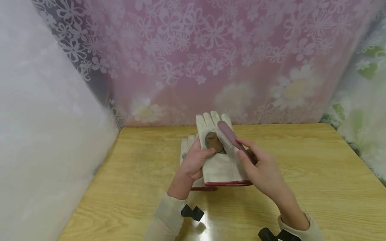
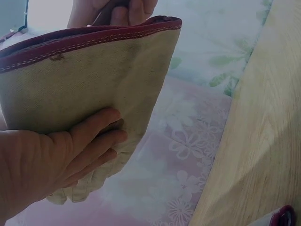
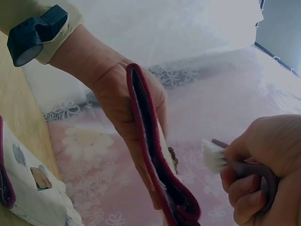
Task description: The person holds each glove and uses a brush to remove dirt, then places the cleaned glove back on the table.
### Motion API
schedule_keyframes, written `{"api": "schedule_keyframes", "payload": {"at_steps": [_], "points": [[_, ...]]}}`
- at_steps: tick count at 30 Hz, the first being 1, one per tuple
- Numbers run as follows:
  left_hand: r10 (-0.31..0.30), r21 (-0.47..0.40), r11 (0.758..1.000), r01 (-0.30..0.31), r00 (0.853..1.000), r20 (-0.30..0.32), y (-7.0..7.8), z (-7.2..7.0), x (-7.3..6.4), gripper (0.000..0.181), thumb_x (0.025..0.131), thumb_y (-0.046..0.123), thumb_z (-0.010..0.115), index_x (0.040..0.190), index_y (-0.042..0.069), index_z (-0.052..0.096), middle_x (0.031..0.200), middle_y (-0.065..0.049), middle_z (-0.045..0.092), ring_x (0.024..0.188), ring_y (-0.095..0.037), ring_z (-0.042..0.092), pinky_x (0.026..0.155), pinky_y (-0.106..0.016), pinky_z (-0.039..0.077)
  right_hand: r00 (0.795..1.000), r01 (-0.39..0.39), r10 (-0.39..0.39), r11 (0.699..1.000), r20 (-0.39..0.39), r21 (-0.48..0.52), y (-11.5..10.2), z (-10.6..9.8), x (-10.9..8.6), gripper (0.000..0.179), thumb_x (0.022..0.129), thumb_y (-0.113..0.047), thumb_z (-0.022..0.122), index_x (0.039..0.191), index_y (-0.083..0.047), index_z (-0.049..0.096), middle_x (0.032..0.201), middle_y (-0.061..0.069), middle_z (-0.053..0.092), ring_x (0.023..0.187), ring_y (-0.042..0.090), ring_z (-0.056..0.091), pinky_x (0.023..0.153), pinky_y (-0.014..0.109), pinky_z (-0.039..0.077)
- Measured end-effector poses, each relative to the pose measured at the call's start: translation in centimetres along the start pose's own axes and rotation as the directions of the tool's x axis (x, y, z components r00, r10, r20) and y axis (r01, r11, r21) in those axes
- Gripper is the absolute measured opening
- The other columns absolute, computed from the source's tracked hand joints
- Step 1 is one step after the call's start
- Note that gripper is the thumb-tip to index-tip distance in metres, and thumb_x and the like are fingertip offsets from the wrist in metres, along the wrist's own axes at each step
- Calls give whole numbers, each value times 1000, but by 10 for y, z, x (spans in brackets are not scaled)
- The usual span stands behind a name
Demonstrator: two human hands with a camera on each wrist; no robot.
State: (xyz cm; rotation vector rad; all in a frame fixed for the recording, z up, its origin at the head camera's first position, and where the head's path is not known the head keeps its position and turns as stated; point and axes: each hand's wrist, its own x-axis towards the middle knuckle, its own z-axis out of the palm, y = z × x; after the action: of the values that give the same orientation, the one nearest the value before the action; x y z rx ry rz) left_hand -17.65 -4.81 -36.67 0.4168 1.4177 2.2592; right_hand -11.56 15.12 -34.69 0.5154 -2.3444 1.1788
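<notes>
My left hand [image 1: 193, 162] grips a cream work glove [image 1: 220, 169] with red cuff binding, raised above the table. Its thumb presses beside a brown patch ringed in grey [image 1: 213, 142] on the glove's face; the left wrist view shows its fingers spread over the other side [image 2: 84, 89]. In my right hand [image 1: 266, 170] is a brush [image 1: 228, 134] with a mauve back and pale bristles [image 3: 214, 157]. The bristles face the glove and overlap its thumb side in the head view. A second glove [image 3: 35, 176], spotted grey and brown, lies on the table, partly hidden behind the held one.
The wood-grain table [image 1: 144, 160] reaches back to a pink flowered curtain [image 1: 187, 60]. A whitish sheet [image 1: 54, 117] hangs at the left, a green and white flowered one [image 1: 362, 117] at the right. Dark camera mounts [image 1: 192, 212] sit on both wrists.
</notes>
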Motion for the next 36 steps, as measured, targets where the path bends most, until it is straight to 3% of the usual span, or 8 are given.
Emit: {"api": "schedule_keyframes", "payload": {"at_steps": [3,5,8,15,19,24,31,36], "points": [[-12,24,1000,12,1000,0,-1,4,0,66,103,2,35,159,28,10,153,-20,36,129,-40,49,96,-45,51,997,66,-69,996,-46,-61,2,7,1,39,92,-2,67,130,-8,65,77,0,61,55,5,46,47,19,38],[-18,42,999,17,1000,7,-2,8,-1,67,103,1,36,159,28,11,151,-20,38,125,-39,53,93,-43,53,992,113,-119,986,-49,-119,4,15,1,39,90,-1,67,129,-5,65,89,7,69,64,10,60,54,23,49],[-3,48,999,3,1000,9,-2,12,-1,68,102,-1,35,159,27,10,151,-20,38,124,-38,54,92,-44,53,984,162,-172,967,-34,-197,7,25,3,39,89,-3,69,128,-2,65,108,15,72,81,18,68,65,35,55],[112,17,994,-112,993,-47,3,3,1,68,100,-5,31,159,23,9,157,-19,30,134,-41,44,96,-44,51,977,203,-214,946,-18,-252,-1,24,2,38,87,0,71,125,-2,68,89,9,70,61,7,45,51,23,39],[90,71,994,-89,996,-19,5,5,-2,69,101,-3,32,159,26,7,154,-20,33,129,-43,48,93,-45,53,975,205,-220,940,-26,-273,-3,22,2,38,87,-2,71,125,-3,68,94,11,72,66,11,56,54,28,46],[68,127,989,-73,997,49,2,14,-2,71,103,-1,33,159,30,2,149,-21,38,122,-41,55,91,-44,54,977,176,-199,953,-73,-247,2,24,4,38,87,0,71,125,0,67,106,17,72,89,28,70,68,43,57],[116,54,992,-114,992,-44,7,5,-2,68,101,-3,32,159,23,7,155,-19,32,130,-40,48,93,-42,53,975,201,-219,938,-36,-284,0,24,2,37,86,-2,72,123,-1,69,90,11,71,64,10,51,53,27,43],[119,61,992,-112,986,-120,8,0,-5,65,100,-3,34,158,19,14,151,-20,39,123,-38,55,89,-40,55,982,184,-190,942,5,-281,-4,21,-6,36,87,-2,72,123,-1,69,87,7,69,61,6,46,52,22,40]]}}
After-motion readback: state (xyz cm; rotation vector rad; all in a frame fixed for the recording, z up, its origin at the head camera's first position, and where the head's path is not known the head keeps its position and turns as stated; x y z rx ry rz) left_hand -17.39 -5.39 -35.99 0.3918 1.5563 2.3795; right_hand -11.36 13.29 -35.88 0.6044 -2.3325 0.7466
